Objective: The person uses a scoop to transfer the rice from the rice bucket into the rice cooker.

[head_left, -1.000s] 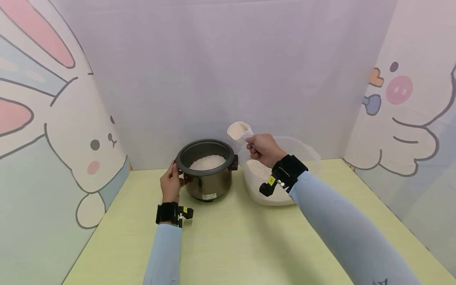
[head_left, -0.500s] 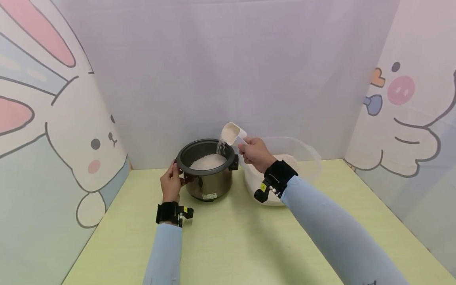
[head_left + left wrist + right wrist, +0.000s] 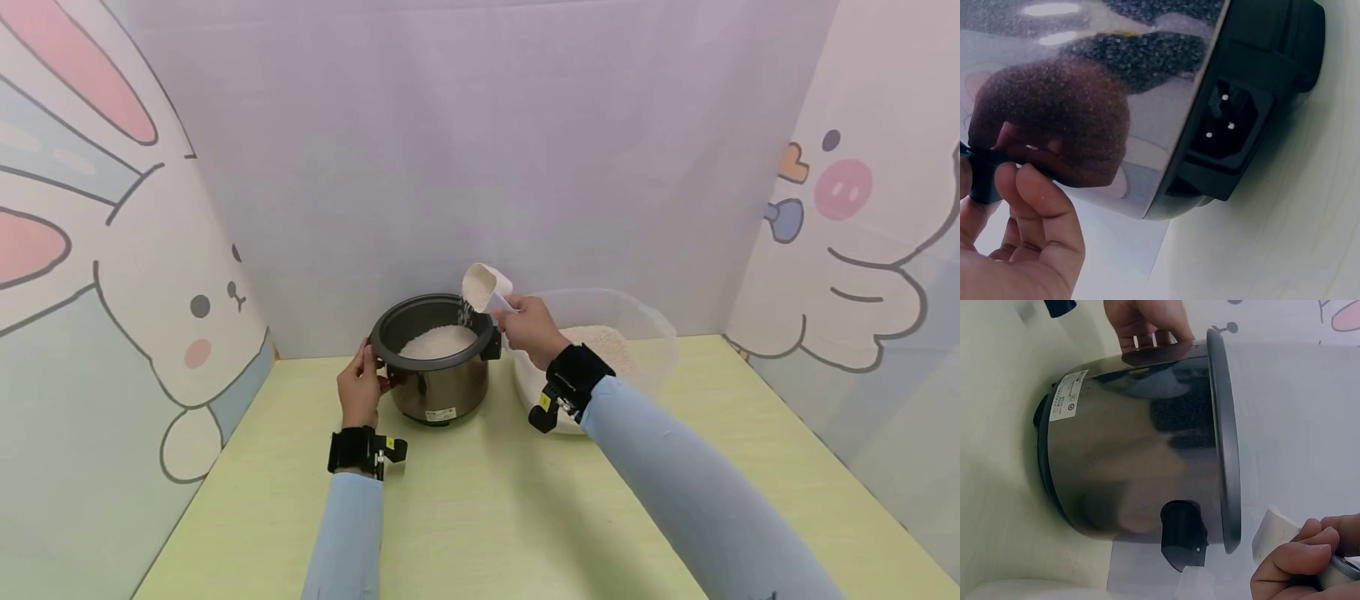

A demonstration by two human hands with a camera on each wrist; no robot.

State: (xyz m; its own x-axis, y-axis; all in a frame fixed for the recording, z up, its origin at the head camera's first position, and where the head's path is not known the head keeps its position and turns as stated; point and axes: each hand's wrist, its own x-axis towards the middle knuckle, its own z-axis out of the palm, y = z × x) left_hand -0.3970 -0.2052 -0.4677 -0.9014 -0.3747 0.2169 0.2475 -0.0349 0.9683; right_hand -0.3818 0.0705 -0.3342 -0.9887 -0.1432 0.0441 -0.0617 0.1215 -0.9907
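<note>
A dark, shiny rice cooker (image 3: pixel 442 385), lidless, stands on the table with white rice (image 3: pixel 437 342) inside. My left hand (image 3: pixel 360 390) grips its left side handle, fingers curled at the black grip (image 3: pixel 985 181) in the left wrist view. Above the cooker's right rim, my right hand (image 3: pixel 534 330) holds a white scoop (image 3: pixel 495 285) by its handle. The scoop tilts left, and grains fall from its mouth into the pot. In the right wrist view the right hand (image 3: pixel 1294 565) partly covers the scoop (image 3: pixel 1272 534).
A translucent tub (image 3: pixel 641 321) with more rice (image 3: pixel 603 346) sits just right of the cooker, partly behind the right forearm. The cooker's side has a power socket (image 3: pixel 1225 128). A pale curtain (image 3: pixel 450 167) hangs close behind, and printed cloth walls flank the green table (image 3: pixel 450 517).
My right hand has moved left and slightly down from over the tub, tipping the scoop so that rice pours into the cooker. The left hand and cooker have stayed put.
</note>
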